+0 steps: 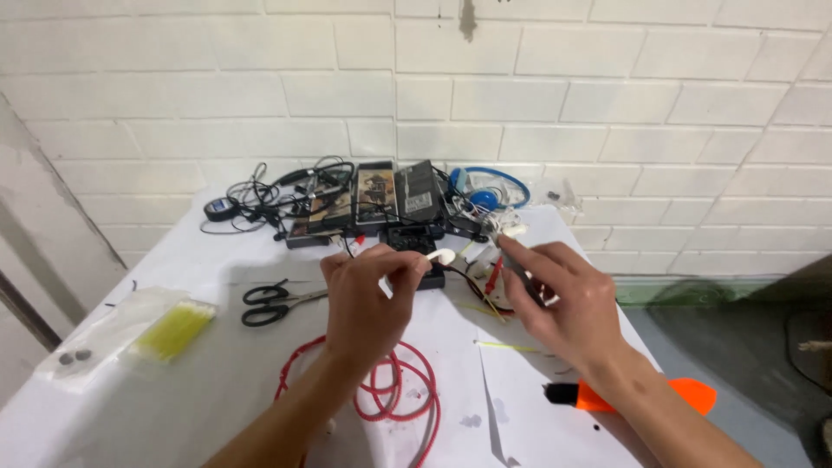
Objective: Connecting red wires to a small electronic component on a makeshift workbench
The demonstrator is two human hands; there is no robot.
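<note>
My left hand (pixel 368 299) is raised over the white table (pixel 208 390), pinching a small white plastic piece (pixel 439 256) between thumb and forefinger. My right hand (pixel 563 299) is beside it, fingers closed on a thin dark tool (pixel 520 273) whose tip points toward a white connector with wires (pixel 507 228). Thin red and yellow wires (pixel 490 290) run under my right hand. A red cable (pixel 394 390) lies coiled beneath my left forearm.
Black-handled scissors (pixel 270 303) lie left of my left hand. A clear bag of yellow ties (pixel 172 332) sits at the left edge. Black power adapters (pixel 381 204), tangled cables and a blue cable (pixel 490 186) line the brick wall. An orange-and-black tool (pixel 624 396) rests at the right table edge.
</note>
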